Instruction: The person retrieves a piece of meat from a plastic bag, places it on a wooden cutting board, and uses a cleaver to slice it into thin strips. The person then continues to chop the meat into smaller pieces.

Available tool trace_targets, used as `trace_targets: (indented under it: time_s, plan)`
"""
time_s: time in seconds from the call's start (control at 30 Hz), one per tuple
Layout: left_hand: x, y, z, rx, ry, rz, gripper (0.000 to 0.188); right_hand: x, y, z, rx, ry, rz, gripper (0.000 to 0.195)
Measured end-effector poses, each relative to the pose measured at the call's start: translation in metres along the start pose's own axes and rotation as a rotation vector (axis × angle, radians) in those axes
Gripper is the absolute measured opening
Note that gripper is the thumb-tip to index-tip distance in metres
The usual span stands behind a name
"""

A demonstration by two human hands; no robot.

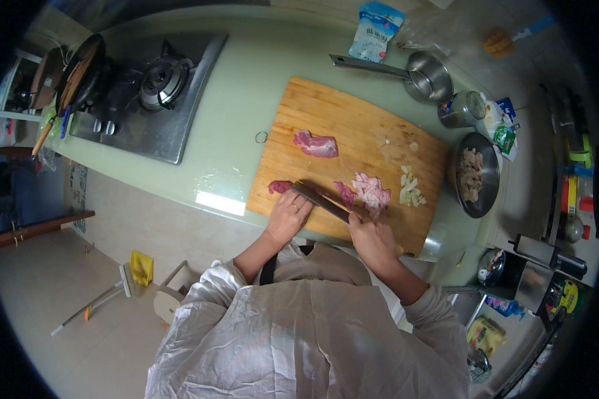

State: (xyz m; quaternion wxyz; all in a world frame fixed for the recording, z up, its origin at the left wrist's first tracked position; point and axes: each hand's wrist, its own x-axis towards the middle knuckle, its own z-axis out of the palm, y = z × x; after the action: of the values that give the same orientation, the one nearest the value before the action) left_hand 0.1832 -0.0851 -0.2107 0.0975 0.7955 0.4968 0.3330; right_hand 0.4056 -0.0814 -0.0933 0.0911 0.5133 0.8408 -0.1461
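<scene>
My right hand [373,239] grips the handle of a kitchen knife [324,202], whose dark spine slants across the front of a wooden cutting board [349,109]. The curled fingers of my left hand [287,215] hold down a small piece of dark red raw meat [279,187], right beside the knife's far end. Hand and knife hide part of this meat. Just past the blade lie a cut strip of red meat [346,194] and a heap of pale pink sliced meat [373,192]. A larger raw chunk [316,144] rests farther back. Sliced garlic [410,188] sits at the right.
Right of the board stand a metal bowl of grayish meat [471,174], a glass jar [463,109] and a steel saucepan [429,77]. Behind is a blue-and-white pouch [376,32]. A gas stove [154,95] is at left, a small ring [261,137] by the board's left edge.
</scene>
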Motion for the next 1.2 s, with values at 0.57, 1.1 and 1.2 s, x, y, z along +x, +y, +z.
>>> trace_targets:
  time_s: [0.57, 1.1, 1.2]
  plan:
    - [-0.002, 0.0, 0.002, 0.037, -0.07, -0.035, 0.03, -0.002, 0.002, 0.017, -0.006, -0.174, 0.134, 0.014]
    - [-0.008, -0.003, -0.002, 0.027, 0.063, 0.04, 0.027, 0.002, -0.01, 0.002, 0.05, 0.0, 0.049, 0.011]
    - [-0.007, -0.003, -0.001, 0.041, 0.048, 0.03, 0.023, -0.003, -0.011, 0.003, 0.024, -0.01, 0.042, 0.013]
